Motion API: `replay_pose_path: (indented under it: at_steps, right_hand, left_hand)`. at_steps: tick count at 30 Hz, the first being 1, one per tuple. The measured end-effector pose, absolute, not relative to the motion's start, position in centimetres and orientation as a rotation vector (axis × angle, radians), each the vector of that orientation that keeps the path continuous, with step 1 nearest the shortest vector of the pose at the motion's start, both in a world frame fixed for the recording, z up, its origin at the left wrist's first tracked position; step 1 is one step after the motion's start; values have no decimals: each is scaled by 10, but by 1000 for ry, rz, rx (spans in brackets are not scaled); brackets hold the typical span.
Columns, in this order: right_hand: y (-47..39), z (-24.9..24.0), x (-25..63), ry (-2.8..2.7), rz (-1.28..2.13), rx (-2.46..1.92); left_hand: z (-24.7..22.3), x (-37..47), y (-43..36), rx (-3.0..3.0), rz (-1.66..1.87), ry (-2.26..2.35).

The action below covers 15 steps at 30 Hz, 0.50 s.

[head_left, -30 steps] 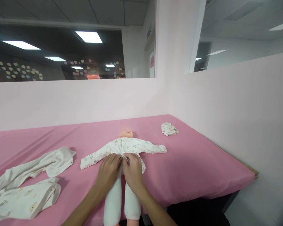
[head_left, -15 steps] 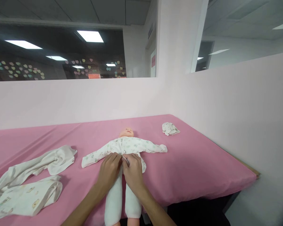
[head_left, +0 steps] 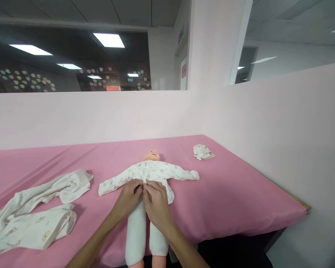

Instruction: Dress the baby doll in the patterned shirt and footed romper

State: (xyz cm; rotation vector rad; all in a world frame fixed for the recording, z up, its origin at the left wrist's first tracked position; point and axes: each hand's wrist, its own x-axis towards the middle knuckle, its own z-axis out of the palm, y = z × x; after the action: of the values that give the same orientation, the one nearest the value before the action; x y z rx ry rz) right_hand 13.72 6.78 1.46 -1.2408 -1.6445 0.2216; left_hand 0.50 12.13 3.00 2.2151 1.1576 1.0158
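A baby doll [head_left: 152, 155] lies on its back, its head toward the wall and its legs toward me. It wears a white printed baby shirt [head_left: 160, 170] with the sleeves spread out, and white pants [head_left: 136, 234]. My left hand [head_left: 130, 195] pinches the front of the shirt near the waist, thumb against fingers. Close beside it, my right hand [head_left: 156, 203] pinches the same spot, the fingertips of both hands almost touching. The exact bit of cloth or fastening between the fingertips is too small to make out.
A pink-covered table [head_left: 226, 197] meets white walls at the back and right. White cloth [head_left: 75, 186] and a folded printed cloth [head_left: 40, 229] lie at the left. A small printed baby cap or bundled cloth [head_left: 203, 152] rests at the back right.
The fingers of both hands have shifted slightly at the shirt's front, and a gap now shows between my left thumb and index finger. The camera view has moved a little.
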Motion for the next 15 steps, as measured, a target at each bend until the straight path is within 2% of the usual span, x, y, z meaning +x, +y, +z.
replay_pose_path:
  at_steps: [7, 15]
  right_hand:
    - [61, 20, 140, -1754, 212, -1249]
    - [66, 18, 139, -1599, 326, -1303]
  left_hand:
    - [23, 0, 138, 1889, 990, 1122]
    - [27, 9, 131, 1884, 1080, 1165]
